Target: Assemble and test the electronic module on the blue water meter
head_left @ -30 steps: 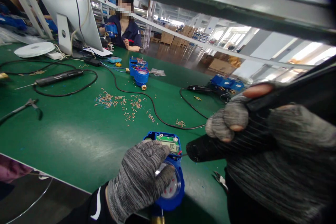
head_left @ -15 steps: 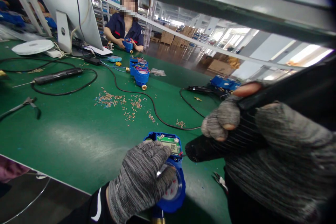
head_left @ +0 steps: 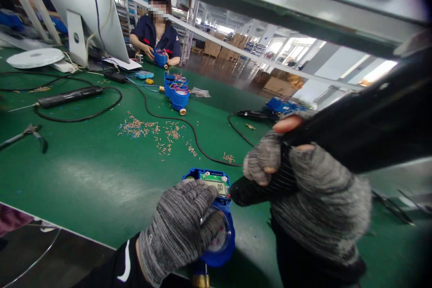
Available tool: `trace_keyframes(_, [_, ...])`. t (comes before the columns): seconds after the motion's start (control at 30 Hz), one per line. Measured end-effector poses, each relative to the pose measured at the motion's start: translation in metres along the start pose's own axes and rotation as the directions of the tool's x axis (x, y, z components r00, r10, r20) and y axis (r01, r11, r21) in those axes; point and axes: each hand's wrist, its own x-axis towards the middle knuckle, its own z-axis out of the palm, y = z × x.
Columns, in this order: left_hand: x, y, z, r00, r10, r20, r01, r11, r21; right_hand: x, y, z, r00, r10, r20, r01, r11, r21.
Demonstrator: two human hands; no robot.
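Note:
A blue meter (head_left: 219,252) with an open top box, a green circuit board and a small display lies on the green table near its front edge. My left hand (head_left: 180,229), in a grey knit glove, is wrapped over the meter's left side, its fingers across the board and round dial. In my gloved right hand (head_left: 313,189) is a black tool (head_left: 364,121) with a ribbed grip. The tool's rounded dark end is beside the right edge of the meter's box. A brass fitting (head_left: 201,280) shows at the meter's lower end.
Small copper-coloured pieces (head_left: 135,127) lie scattered mid-table. Black cables, a black handled tool (head_left: 70,96) and pliers (head_left: 30,131) are at the left. Other blue meters (head_left: 178,96) stand behind. A monitor (head_left: 87,18) and a person (head_left: 155,38) holding a blue meter are farther back.
My right hand and the black tool have shifted left, bringing the tool's end closer to the meter. The left hand keeps its hold. The whole view has shifted slightly.

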Motion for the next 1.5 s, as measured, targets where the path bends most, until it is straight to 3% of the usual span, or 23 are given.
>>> trace_keyframes(0.1, [0.002, 0.000, 0.000, 1.000, 0.009, -0.018, -0.009, 1.000, 0.000, 0.003, 0.002, 0.000, 0.999, 0.042, -0.020, -0.040, 0.997, 0.070])
trace_keyframes(0.27, [-0.003, -0.005, 0.003, 0.993, 0.080, -0.089, -0.079, 0.997, 0.010, 0.014, -0.006, -0.015, 0.996, 0.040, 0.083, -0.056, 0.978, 0.202])
trace_keyframes(0.3, [-0.005, -0.007, 0.003, 0.986, 0.102, -0.130, -0.102, 0.995, 0.006, 0.018, -0.006, -0.024, 0.998, 0.024, 0.052, -0.035, 0.974, 0.226])
trace_keyframes(0.37, [-0.009, -0.010, 0.002, 0.971, 0.109, -0.214, -0.116, 0.993, -0.022, 0.029, -0.003, -0.043, 0.992, -0.040, -0.120, 0.070, 0.965, 0.254])
trace_keyframes(0.43, [-0.008, -0.015, 0.000, 0.959, -0.016, -0.284, -0.022, 0.991, -0.133, 0.041, 0.010, -0.063, 0.928, -0.096, -0.361, 0.191, 0.952, 0.238])
trace_keyframes(0.47, [-0.003, -0.020, -0.001, 0.942, -0.125, -0.312, 0.053, 0.972, -0.228, 0.047, 0.021, -0.071, 0.864, -0.109, -0.492, 0.242, 0.946, 0.215])
trace_keyframes(0.53, [0.012, -0.034, 0.000, 0.862, -0.371, -0.345, 0.183, 0.863, -0.470, 0.058, 0.049, -0.082, 0.767, -0.147, -0.625, 0.296, 0.944, 0.142])
trace_keyframes(0.6, [0.033, -0.054, 0.007, 0.770, -0.547, -0.327, 0.202, 0.696, -0.689, 0.067, 0.082, -0.087, 0.681, -0.196, -0.706, 0.337, 0.939, 0.065])
trace_keyframes(0.7, [0.056, -0.090, 0.024, 0.660, -0.741, -0.127, 0.283, 0.401, -0.871, 0.079, 0.127, -0.091, 0.647, -0.199, -0.736, 0.296, 0.955, 0.002])
trace_keyframes(0.73, [0.059, -0.100, 0.029, 0.648, -0.757, -0.080, 0.324, 0.369, -0.871, 0.082, 0.139, -0.092, 0.647, -0.194, -0.737, 0.274, 0.962, -0.014])
trace_keyframes(0.83, [0.055, -0.117, 0.040, 0.647, -0.762, 0.007, 0.393, 0.325, -0.860, 0.089, 0.168, -0.099, 0.656, -0.187, -0.732, 0.214, 0.975, -0.058])
trace_keyframes(0.93, [0.047, -0.118, 0.043, 0.648, -0.760, 0.052, 0.425, 0.304, -0.853, 0.093, 0.186, -0.105, 0.666, -0.183, -0.723, 0.170, 0.981, -0.091])
trace_keyframes(1.1, [0.046, -0.116, 0.048, 0.642, -0.756, 0.127, 0.476, 0.263, -0.839, 0.094, 0.193, -0.107, 0.674, -0.154, -0.722, 0.140, 0.987, -0.080])
trace_keyframes(1.2, [0.048, -0.115, 0.049, 0.654, -0.739, 0.159, 0.498, 0.264, -0.826, 0.094, 0.181, -0.105, 0.669, -0.135, -0.731, 0.168, 0.985, -0.029])
trace_keyframes(1.37, [0.049, -0.105, 0.046, 0.704, -0.695, 0.146, 0.498, 0.337, -0.799, 0.091, 0.141, -0.100, 0.659, -0.084, -0.748, 0.272, 0.953, 0.133])
trace_keyframes(1.43, [0.051, -0.099, 0.046, 0.727, -0.673, 0.135, 0.492, 0.373, -0.787, 0.088, 0.123, -0.099, 0.688, -0.034, -0.725, 0.289, 0.929, 0.231])
trace_keyframes(1.5, [0.052, -0.095, 0.046, 0.757, -0.641, 0.127, 0.480, 0.414, -0.773, 0.084, 0.108, -0.097, 0.749, 0.026, -0.662, 0.272, 0.899, 0.343])
